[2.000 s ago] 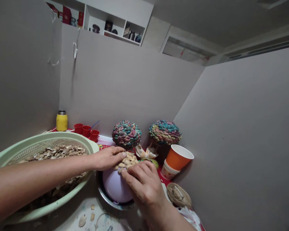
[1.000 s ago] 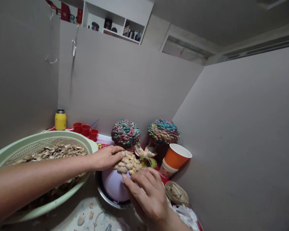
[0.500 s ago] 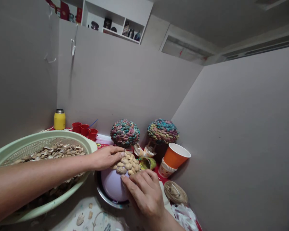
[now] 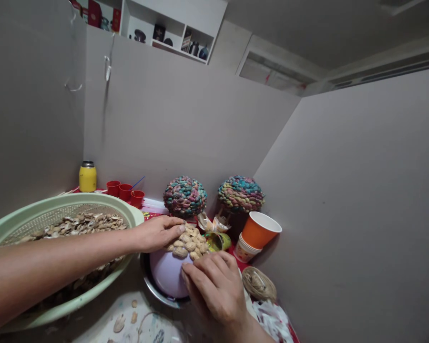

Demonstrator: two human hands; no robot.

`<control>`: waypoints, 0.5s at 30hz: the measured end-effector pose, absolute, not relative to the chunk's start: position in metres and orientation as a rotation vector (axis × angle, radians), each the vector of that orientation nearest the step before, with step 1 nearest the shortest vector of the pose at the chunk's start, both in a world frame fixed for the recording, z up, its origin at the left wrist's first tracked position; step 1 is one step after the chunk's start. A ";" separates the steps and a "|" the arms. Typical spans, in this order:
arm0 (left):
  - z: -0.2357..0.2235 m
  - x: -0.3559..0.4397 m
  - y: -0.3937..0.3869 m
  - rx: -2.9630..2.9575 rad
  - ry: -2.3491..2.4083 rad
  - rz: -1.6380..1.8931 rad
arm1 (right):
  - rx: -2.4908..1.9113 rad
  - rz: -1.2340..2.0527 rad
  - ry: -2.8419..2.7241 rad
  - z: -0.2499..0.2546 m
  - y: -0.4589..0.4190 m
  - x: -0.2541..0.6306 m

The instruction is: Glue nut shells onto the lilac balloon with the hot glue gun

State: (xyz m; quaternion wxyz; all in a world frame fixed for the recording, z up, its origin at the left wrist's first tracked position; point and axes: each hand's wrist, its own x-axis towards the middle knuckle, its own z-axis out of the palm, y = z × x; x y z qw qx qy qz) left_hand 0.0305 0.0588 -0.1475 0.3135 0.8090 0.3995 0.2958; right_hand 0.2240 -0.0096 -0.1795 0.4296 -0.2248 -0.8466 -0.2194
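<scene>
A lilac balloon point(image 4: 168, 272) rests in a metal bowl point(image 4: 161, 299), its top covered by a patch of peanut shells point(image 4: 188, 244). My left hand point(image 4: 161, 233) lies over the top left of the balloon, fingers stretched out and touching the shells. On the balloon's near right side is my right hand point(image 4: 216, 283), its fingers bent and close together, with the tips against the lilac surface just below the shells. What those fingers hold, if anything, is hidden.
A green colander point(image 4: 134, 216) full of shells stands left. Behind are red cups point(image 4: 125, 192), a yellow jar point(image 4: 87, 177) and two colourful shell-covered balls point(image 4: 185, 196) point(image 4: 240, 194). Orange paper cups point(image 4: 259, 231), a tipped cup point(image 4: 218, 241) and twine point(image 4: 259, 283) lie right. Grey panels point(image 4: 186, 119) enclose the table.
My right fingertips have shifted very slightly down and to the right along the balloon. My left hand keeps its place; the whole view has moved a little.
</scene>
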 end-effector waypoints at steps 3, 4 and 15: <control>-0.148 0.031 0.060 2.140 1.052 0.783 | -0.513 -0.545 -2.080 -0.175 -0.009 0.223; -0.149 0.031 0.060 2.142 1.051 0.784 | -0.512 -0.547 -2.076 -0.173 -0.009 0.222; -0.148 0.031 0.058 2.176 1.051 0.784 | -0.612 -0.603 -2.126 -0.172 -0.001 0.212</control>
